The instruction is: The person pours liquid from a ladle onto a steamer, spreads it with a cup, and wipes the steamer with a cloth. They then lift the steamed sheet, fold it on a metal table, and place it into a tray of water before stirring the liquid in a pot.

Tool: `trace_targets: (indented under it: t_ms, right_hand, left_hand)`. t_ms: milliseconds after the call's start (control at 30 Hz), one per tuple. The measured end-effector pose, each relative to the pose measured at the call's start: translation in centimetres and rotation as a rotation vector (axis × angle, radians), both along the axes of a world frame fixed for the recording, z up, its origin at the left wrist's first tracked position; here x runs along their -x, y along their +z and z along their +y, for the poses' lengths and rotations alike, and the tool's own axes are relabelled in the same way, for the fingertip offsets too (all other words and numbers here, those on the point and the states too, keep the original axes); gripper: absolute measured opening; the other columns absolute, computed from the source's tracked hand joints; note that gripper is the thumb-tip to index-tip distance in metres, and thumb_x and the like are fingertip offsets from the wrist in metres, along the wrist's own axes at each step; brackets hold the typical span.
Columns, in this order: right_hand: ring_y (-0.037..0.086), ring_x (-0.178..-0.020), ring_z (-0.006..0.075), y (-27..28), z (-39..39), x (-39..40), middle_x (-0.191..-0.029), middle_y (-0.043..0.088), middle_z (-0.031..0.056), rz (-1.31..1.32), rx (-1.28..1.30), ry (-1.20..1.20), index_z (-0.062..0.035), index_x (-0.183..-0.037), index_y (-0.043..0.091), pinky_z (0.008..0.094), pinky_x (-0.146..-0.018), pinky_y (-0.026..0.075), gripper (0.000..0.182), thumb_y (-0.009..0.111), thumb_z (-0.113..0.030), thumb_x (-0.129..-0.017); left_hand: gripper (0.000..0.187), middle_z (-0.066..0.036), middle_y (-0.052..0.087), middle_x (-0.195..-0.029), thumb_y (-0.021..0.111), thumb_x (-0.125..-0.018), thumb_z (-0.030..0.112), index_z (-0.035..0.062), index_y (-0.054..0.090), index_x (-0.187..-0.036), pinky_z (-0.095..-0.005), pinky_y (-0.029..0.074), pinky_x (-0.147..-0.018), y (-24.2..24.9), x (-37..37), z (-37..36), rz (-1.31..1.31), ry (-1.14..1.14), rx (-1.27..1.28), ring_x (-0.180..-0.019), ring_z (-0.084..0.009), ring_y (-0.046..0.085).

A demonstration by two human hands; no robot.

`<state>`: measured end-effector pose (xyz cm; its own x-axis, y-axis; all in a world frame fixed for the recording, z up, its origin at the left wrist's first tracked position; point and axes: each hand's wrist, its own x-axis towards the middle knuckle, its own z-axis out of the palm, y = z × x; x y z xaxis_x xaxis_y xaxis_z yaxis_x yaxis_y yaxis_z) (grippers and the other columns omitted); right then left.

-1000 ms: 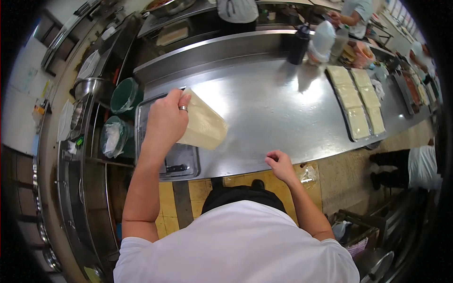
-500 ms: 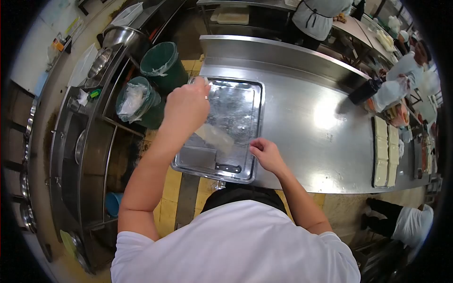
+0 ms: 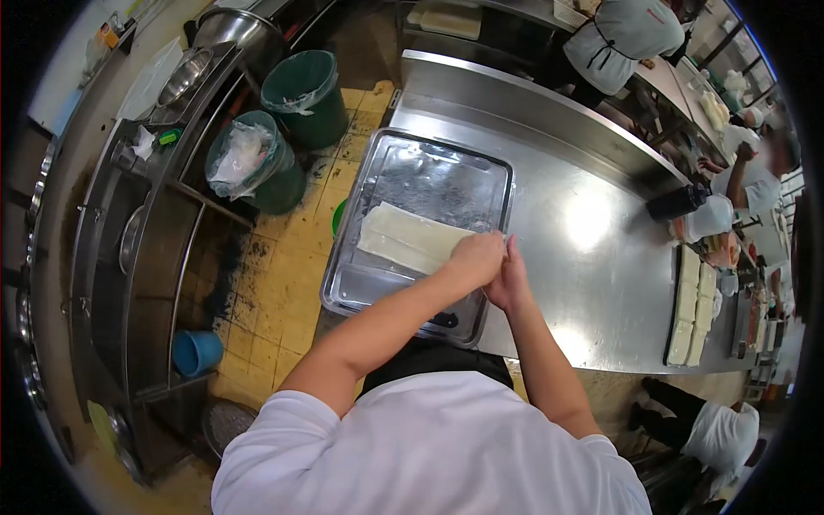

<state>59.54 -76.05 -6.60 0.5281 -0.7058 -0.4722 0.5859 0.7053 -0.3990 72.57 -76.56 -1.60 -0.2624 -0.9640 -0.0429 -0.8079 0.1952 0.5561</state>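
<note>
Together, left hand (image 3: 475, 257), right hand (image 3: 511, 283), on dough sheet (image 3: 410, 239)

Place: commercial kitchen
Signs: long steel tabletop (image 3: 592, 257), metal tray (image 3: 489, 184), lined bins (image 3: 305, 90), steel bowls (image 3: 184, 77), white-uniformed workers (image 3: 627, 39)

Steel table (image 3: 592, 257), glare-lit, centre to 3 o'clock. Yellow tiled floor (image 3: 283, 283), stained, at 9. Two green bins (image 3: 305, 86) at 11. Blue bucket (image 3: 196, 352) at 8.

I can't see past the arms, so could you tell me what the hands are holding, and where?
Both hands, left and right, meet at the right end of the pale flat sheet lying in the metal tray.
</note>
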Motion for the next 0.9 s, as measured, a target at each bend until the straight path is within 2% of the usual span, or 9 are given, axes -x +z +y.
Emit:
trace_targets:
  t_ms: [33,133,200,233,333,467,667,767,900]
  right_hand:
    - [0.059,-0.128,0.0314,-0.4,-0.3,0.0,-0.136,0.062,0.016,-0.013,-0.03,0.006,-0.0028,-0.136,0.055,0.048,-0.112,0.044,0.074,0.036,-0.066,-0.103]
    - [0.065,-0.118,0.0303,-0.3,-0.7,-0.7,-0.129,0.066,0.0162,0.032,-0.076,0.026,0.0003,-0.127,0.061,0.0486,-0.103,0.05,0.057,0.045,-0.051,-0.106]
    - [0.066,-0.112,0.0307,-5.4,-1.0,0.2,-0.125,0.067,0.0167,0.359,-0.033,0.019,0.0024,-0.127,0.06,0.0477,-0.099,0.052,0.044,0.052,-0.036,-0.105]
    - [0.067,-0.109,0.0309,-7.3,-1.1,0.6,-0.123,0.067,0.017,0.524,-0.012,0.012,0.0034,-0.126,0.06,0.0472,-0.098,0.053,0.039,0.056,-0.028,-0.105]
    - [0.068,-0.101,0.0299,-5.5,-0.5,-0.1,-0.117,0.068,0.0167,0.627,0.005,-0.051,0.0055,-0.125,0.06,0.0434,-0.093,0.054,0.03,0.059,-0.011,-0.1]
    - [0.067,-0.105,0.0281,-5.7,-0.3,-0.3,-0.116,0.069,0.0151,0.631,0.059,-0.061,0.0042,-0.124,0.061,0.0441,-0.094,0.053,0.028,0.055,-0.014,-0.103]
    - [0.068,-0.103,0.0269,-6.3,-0.6,0.0,-0.115,0.069,0.0148,0.655,0.076,-0.041,0.0044,-0.123,0.061,0.0422,-0.092,0.054,0.027,0.056,-0.014,-0.103]
    - [0.068,-0.102,0.0265,-6.0,-0.6,0.0,-0.115,0.07,0.0143,0.65,0.07,-0.039,0.0043,-0.123,0.061,0.0419,-0.091,0.055,0.028,0.056,-0.014,-0.103]
    - [0.068,-0.102,0.0256,-4.9,-0.7,-0.2,-0.115,0.07,0.015,0.661,0.047,-0.041,0.0061,-0.123,0.061,0.0395,-0.091,0.054,0.028,0.057,-0.013,-0.103]
  left_hand:
    - [0.022,-0.026,0.072,-0.092,0.063,-0.089,0.019,-0.0008,0.064,-0.099,-0.0504,0.057,-0.08,-0.7,0.3,-0.2,0.02,-0.007,-0.066,-0.091,-0.0407,0.072]
    - [0.02,-0.021,0.073,-0.097,0.063,-0.088,0.019,0.0032,0.069,-0.099,-0.0511,0.055,-0.085,-1.8,-1.3,-1.3,0.003,0.048,-0.129,-0.096,-0.0402,0.07]
    - [0.019,-0.018,0.073,-0.102,0.063,-0.089,0.021,0.0096,0.074,-0.1,-0.0503,0.054,-0.085,-2.6,-6.3,-2.2,0.116,0.21,-0.174,-0.097,-0.0399,0.07]
    - [0.019,-0.021,0.073,-0.094,0.065,-0.09,0.023,0.0056,0.073,-0.093,-0.0523,0.054,-0.082,-3.5,-9.2,-2.3,0.147,0.279,-0.021,-0.093,-0.0404,0.07]
    - [0.025,-0.021,0.07,-0.107,0.069,-0.09,0.027,0.0024,0.072,-0.096,-0.0495,0.052,-0.091,-6.7,-17.8,-2.5,-0.172,0.487,0.039,-0.105,-0.0391,0.066]
    - [0.031,-0.02,0.067,-0.12,0.073,-0.088,0.032,0.0039,0.072,-0.1,-0.0471,0.049,-0.099,-8.6,-21.4,-2.3,-0.214,0.568,-0.133,-0.116,-0.0362,0.061]
    - [0.036,-0.021,0.069,-0.117,0.074,-0.084,0.035,0.0062,0.071,-0.106,-0.0452,0.05,-0.099,-7.1,-20.5,-3.2,-0.232,0.494,-0.282,-0.114,-0.0377,0.063]
    - [0.032,-0.021,0.071,-0.111,0.075,-0.082,0.034,0.0076,0.073,-0.099,-0.0457,0.052,-0.096,-9.0,-20.9,-3.6,-0.169,0.623,-0.293,-0.109,-0.0379,0.066]
    - [0.028,-0.018,0.073,-0.107,0.075,-0.081,0.032,0.0093,0.072,-0.096,-0.0456,0.054,-0.092,-8.2,-21.1,-3.1,-0.177,0.573,-0.356,-0.104,-0.0366,0.069]
